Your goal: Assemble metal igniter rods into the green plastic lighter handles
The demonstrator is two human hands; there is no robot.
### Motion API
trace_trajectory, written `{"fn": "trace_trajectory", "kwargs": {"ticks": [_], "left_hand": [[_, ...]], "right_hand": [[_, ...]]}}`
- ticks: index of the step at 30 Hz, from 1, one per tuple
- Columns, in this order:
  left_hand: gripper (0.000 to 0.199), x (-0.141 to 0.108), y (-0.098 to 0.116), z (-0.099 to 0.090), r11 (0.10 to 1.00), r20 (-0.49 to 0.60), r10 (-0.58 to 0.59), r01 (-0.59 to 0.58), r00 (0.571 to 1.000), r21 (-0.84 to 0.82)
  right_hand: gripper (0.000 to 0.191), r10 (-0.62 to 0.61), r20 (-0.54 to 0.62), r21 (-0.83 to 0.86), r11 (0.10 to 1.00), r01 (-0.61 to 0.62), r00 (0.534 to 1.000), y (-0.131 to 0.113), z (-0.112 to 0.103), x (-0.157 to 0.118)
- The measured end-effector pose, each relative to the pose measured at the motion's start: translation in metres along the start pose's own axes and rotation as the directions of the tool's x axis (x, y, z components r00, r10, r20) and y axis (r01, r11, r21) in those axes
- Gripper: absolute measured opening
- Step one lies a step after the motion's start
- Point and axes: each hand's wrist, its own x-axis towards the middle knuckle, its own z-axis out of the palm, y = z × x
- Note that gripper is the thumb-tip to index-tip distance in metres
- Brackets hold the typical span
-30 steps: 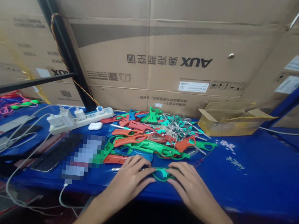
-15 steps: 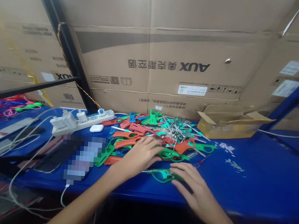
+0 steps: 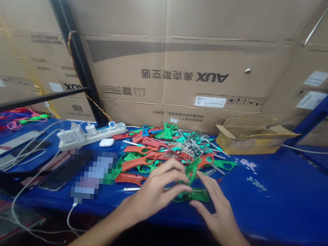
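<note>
Before heaped plastic handles, lower centre, a curved translucent green shell is pinched by the left hand — the right hand held open.

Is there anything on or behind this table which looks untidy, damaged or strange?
Yes. Behind the blue table, the cardboard carries its AUX lettering upside down, and has what looks like a small hole. On the table, right of the pile of coloured casings, small pale scraps lie scattered, like loose debris.
</note>
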Motion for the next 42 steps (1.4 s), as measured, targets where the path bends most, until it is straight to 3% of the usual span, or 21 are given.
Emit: {"fn": "trace_trajectory", "kwargs": {"ticks": [3,7,9,13,15,17,19,22,24,34,42], "left_hand": [[0.004,-0.005,0.012,0.021,0.979,-0.064,-0.077,0.064,0.995,-0.195],[0.01,-0.013,0.012,0.034,0.942,-0.122,-0.195,0.151,0.973,-0.301],[0.016,-0.019,0.008,0.03,0.919,-0.094,-0.291,0.25,0.952,-0.305],[0.037,-0.037,-0.005,0.006,0.774,0.126,-0.465,0.472,0.876,-0.422],[0.035,-0.047,-0.012,-0.005,0.804,0.034,-0.508,0.488,0.861,-0.34],[0.032,-0.055,-0.018,-0.012,0.874,0.0,-0.472,0.468,0.881,-0.126],[0.032,-0.061,-0.022,-0.014,0.914,0.042,-0.396,0.389,0.917,0.111],[0.026,-0.063,-0.026,-0.012,0.899,0.106,-0.284,0.225,0.953,0.376],[0.022,-0.063,-0.029,-0.01,0.871,0.117,-0.236,0.157,0.965,0.465],[0.022,-0.065,-0.033,-0.01,0.836,0.107,-0.223,0.134,0.969,0.533],[0.016,-0.065,-0.03,-0.008,0.839,0.102,-0.241,0.154,0.965,0.522]], "right_hand": [[0.065,-0.064,-0.008,0.022,0.998,0.065,0.998,-0.002,0.005,0.002],[0.042,-0.036,-0.028,0.119,0.992,0.039,0.999,-0.005,0.002,0.006],[0.036,0.015,-0.064,0.141,0.99,-0.006,0.998,-0.003,-0.004,0.007],[0.029,0.081,-0.063,0.157,0.985,-0.07,0.995,0.007,-0.017,0.008],[0.026,0.11,-0.025,0.138,0.985,-0.105,0.994,0.011,-0.021,0.009],[0.026,0.134,0.031,0.101,0.985,-0.137,0.99,0.014,-0.022,0.011],[0.026,0.137,0.098,0.062,0.988,-0.144,0.986,0.015,-0.021,0.012],[0.028,0.126,0.173,0.019,0.991,-0.131,0.977,0.014,-0.017,0.014],[0.028,0.122,0.206,-0.001,0.992,-0.125,0.971,0.013,-0.015,0.014],[0.029,0.137,0.329,-0.039,0.991,-0.131,0.934,0.012,-0.014,0.012],[0.031,0.168,0.354,-0.011,0.985,-0.175,0.92,0.017,-0.014,0.009]]}}
